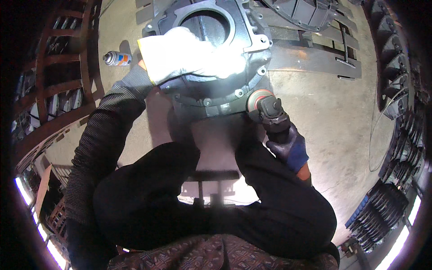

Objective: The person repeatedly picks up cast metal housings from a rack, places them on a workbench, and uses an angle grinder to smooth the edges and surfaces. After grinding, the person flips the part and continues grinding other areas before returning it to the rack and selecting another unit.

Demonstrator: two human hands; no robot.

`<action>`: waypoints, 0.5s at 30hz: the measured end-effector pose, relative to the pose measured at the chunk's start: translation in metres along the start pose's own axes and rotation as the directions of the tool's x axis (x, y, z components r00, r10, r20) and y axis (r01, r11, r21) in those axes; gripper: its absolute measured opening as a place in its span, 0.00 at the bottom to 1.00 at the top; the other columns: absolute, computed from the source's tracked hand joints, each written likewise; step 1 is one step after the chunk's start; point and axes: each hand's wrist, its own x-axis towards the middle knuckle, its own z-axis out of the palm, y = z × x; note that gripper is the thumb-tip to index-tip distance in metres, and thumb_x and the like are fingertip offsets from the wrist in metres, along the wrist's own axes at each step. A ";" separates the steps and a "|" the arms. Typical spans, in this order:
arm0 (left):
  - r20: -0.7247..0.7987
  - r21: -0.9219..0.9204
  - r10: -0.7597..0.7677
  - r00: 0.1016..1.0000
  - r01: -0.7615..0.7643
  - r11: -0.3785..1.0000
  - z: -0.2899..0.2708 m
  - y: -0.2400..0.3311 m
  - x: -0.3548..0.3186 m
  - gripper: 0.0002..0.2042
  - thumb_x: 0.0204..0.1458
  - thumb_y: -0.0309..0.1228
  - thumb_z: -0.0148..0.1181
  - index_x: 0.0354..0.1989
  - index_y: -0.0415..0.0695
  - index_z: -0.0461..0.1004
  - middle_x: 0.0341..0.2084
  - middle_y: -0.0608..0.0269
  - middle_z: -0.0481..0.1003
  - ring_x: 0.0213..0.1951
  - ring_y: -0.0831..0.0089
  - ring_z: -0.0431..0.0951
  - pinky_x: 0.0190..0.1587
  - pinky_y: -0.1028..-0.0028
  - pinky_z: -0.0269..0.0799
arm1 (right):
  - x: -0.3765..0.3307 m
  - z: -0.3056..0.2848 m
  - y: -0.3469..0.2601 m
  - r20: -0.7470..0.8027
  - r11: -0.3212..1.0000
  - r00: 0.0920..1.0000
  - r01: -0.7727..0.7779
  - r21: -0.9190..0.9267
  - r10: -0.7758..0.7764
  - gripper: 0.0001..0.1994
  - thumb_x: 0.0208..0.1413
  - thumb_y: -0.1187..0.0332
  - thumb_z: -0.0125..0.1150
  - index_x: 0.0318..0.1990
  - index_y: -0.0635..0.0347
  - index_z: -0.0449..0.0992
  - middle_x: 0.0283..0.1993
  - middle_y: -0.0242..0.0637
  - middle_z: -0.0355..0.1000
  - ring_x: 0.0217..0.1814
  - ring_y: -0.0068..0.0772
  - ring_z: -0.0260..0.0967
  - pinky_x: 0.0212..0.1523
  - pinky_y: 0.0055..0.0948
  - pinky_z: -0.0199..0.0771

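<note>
In front of my knees stands a large grey metal casting (249,33), a housing with a big round opening and bolt lugs round its rim. My left hand (180,56), in a white glove washed out by bright light, lies across the casting's near left part; its fingers stretch to the right over the metal. Low on the right, my right hand (285,141) in a dark blue glove is wrapped round an angle grinder (270,108). The grinder's reddish disc (257,100) is at the casting's lower right edge; whether it touches cannot be made out.
A spray can (118,58) lies on the concrete floor at the left. Another casting (301,11) rests on a pallet (315,60) at the far right. Racks of metal parts (58,58) line the left, and rows of stacked castings (396,67) line the right, with a thin cable (374,130) beside them.
</note>
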 end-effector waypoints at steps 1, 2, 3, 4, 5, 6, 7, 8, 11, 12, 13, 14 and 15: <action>-0.010 -0.012 0.009 1.000 -0.009 1.000 0.004 -0.004 0.000 0.21 0.67 0.45 0.62 0.62 0.48 0.80 0.49 0.52 0.81 0.51 0.52 0.80 0.58 0.58 0.76 | 0.000 0.001 0.000 0.007 0.999 1.000 0.024 0.020 -0.024 0.37 0.44 0.57 0.82 0.63 0.57 0.77 0.54 0.48 0.84 0.57 0.50 0.84 0.57 0.44 0.84; -0.019 -0.020 0.017 1.000 -0.018 1.000 0.007 -0.007 0.000 0.21 0.67 0.45 0.62 0.62 0.48 0.80 0.48 0.52 0.81 0.51 0.52 0.80 0.58 0.58 0.76 | 0.000 0.003 0.001 0.030 1.000 1.000 0.008 0.002 -0.008 0.37 0.44 0.57 0.82 0.64 0.56 0.77 0.54 0.48 0.84 0.58 0.49 0.84 0.58 0.44 0.84; -0.024 -0.027 0.023 0.999 -0.024 0.999 0.009 -0.009 0.000 0.21 0.66 0.45 0.62 0.62 0.49 0.81 0.48 0.52 0.81 0.50 0.53 0.81 0.57 0.58 0.76 | 0.001 0.005 0.001 0.059 1.000 0.998 -0.005 -0.022 0.007 0.37 0.44 0.57 0.82 0.64 0.56 0.77 0.55 0.48 0.84 0.59 0.49 0.83 0.59 0.44 0.84; -0.026 -0.034 0.027 0.999 -0.028 0.999 0.011 -0.011 0.001 0.21 0.66 0.46 0.63 0.62 0.49 0.81 0.47 0.53 0.82 0.50 0.53 0.81 0.57 0.58 0.77 | 0.002 0.007 0.002 0.074 0.999 0.997 -0.001 -0.038 0.003 0.38 0.44 0.57 0.82 0.65 0.56 0.76 0.55 0.48 0.84 0.60 0.49 0.83 0.60 0.43 0.83; -0.026 -0.037 0.033 0.999 -0.034 0.999 0.012 -0.012 0.002 0.21 0.66 0.46 0.63 0.62 0.49 0.81 0.47 0.53 0.82 0.50 0.53 0.81 0.57 0.59 0.77 | 0.004 0.009 0.003 0.088 0.999 0.996 0.005 -0.053 0.000 0.38 0.44 0.57 0.82 0.65 0.56 0.76 0.56 0.48 0.84 0.61 0.49 0.82 0.61 0.43 0.83; -0.023 -0.043 0.036 0.999 -0.037 0.998 0.012 -0.012 0.002 0.21 0.66 0.46 0.64 0.61 0.49 0.81 0.46 0.53 0.82 0.50 0.53 0.81 0.56 0.59 0.77 | 0.005 0.011 0.004 0.090 0.998 0.996 0.028 -0.061 -0.022 0.39 0.44 0.57 0.82 0.66 0.56 0.76 0.57 0.49 0.83 0.62 0.49 0.82 0.61 0.43 0.82; -0.021 -0.046 0.047 0.999 -0.048 0.998 0.011 -0.013 0.003 0.21 0.66 0.46 0.64 0.61 0.49 0.82 0.46 0.54 0.82 0.50 0.53 0.81 0.56 0.59 0.77 | 0.007 0.012 0.005 0.099 0.997 0.994 0.045 -0.067 -0.038 0.40 0.44 0.57 0.82 0.67 0.56 0.75 0.58 0.49 0.83 0.62 0.50 0.82 0.62 0.43 0.82; -0.005 -0.045 0.051 0.999 -0.051 0.998 0.011 -0.013 0.004 0.21 0.66 0.46 0.64 0.61 0.49 0.82 0.46 0.54 0.82 0.49 0.54 0.81 0.56 0.59 0.78 | 0.008 0.013 0.005 0.108 0.995 0.993 0.062 -0.073 -0.054 0.41 0.44 0.57 0.82 0.68 0.56 0.74 0.58 0.49 0.83 0.63 0.50 0.81 0.62 0.44 0.82; -0.033 -0.038 0.132 0.991 -0.134 0.990 0.009 -0.013 0.007 0.20 0.63 0.44 0.68 0.59 0.47 0.82 0.46 0.53 0.83 0.50 0.56 0.82 0.54 0.61 0.79 | 0.013 0.013 0.004 0.129 0.985 0.988 0.107 -0.135 -0.089 0.44 0.44 0.54 0.82 0.71 0.56 0.72 0.60 0.52 0.81 0.63 0.54 0.80 0.62 0.45 0.81; -0.083 -0.045 0.151 0.985 -0.155 0.987 0.009 -0.013 0.008 0.19 0.62 0.43 0.69 0.57 0.46 0.82 0.46 0.53 0.83 0.49 0.57 0.83 0.53 0.61 0.79 | 0.014 0.013 0.002 0.126 0.974 0.986 0.128 -0.187 -0.105 0.44 0.44 0.53 0.81 0.71 0.56 0.71 0.60 0.52 0.81 0.62 0.55 0.80 0.62 0.46 0.81; -0.133 -0.050 0.169 0.977 -0.177 0.983 0.009 -0.012 0.008 0.19 0.62 0.43 0.70 0.56 0.46 0.82 0.46 0.54 0.83 0.48 0.57 0.84 0.52 0.62 0.80 | 0.015 0.012 0.001 0.124 0.960 0.985 0.148 -0.239 -0.121 0.45 0.44 0.53 0.81 0.71 0.56 0.71 0.60 0.53 0.81 0.62 0.56 0.80 0.62 0.47 0.81; -0.145 -0.040 0.172 0.974 -0.179 0.983 0.008 -0.012 0.008 0.18 0.62 0.44 0.69 0.54 0.47 0.83 0.43 0.54 0.83 0.46 0.57 0.84 0.50 0.62 0.79 | 0.015 0.012 -0.001 0.141 0.965 0.986 0.122 -0.230 -0.091 0.45 0.43 0.52 0.81 0.71 0.55 0.70 0.60 0.53 0.81 0.62 0.57 0.80 0.62 0.47 0.82; -0.145 -0.028 0.174 0.974 -0.180 0.983 0.008 -0.010 0.008 0.18 0.61 0.46 0.69 0.53 0.47 0.83 0.41 0.54 0.82 0.44 0.57 0.83 0.48 0.62 0.79 | 0.015 0.012 -0.002 0.158 0.971 0.985 0.097 -0.221 -0.062 0.46 0.43 0.52 0.81 0.71 0.55 0.70 0.60 0.53 0.81 0.62 0.58 0.80 0.62 0.48 0.82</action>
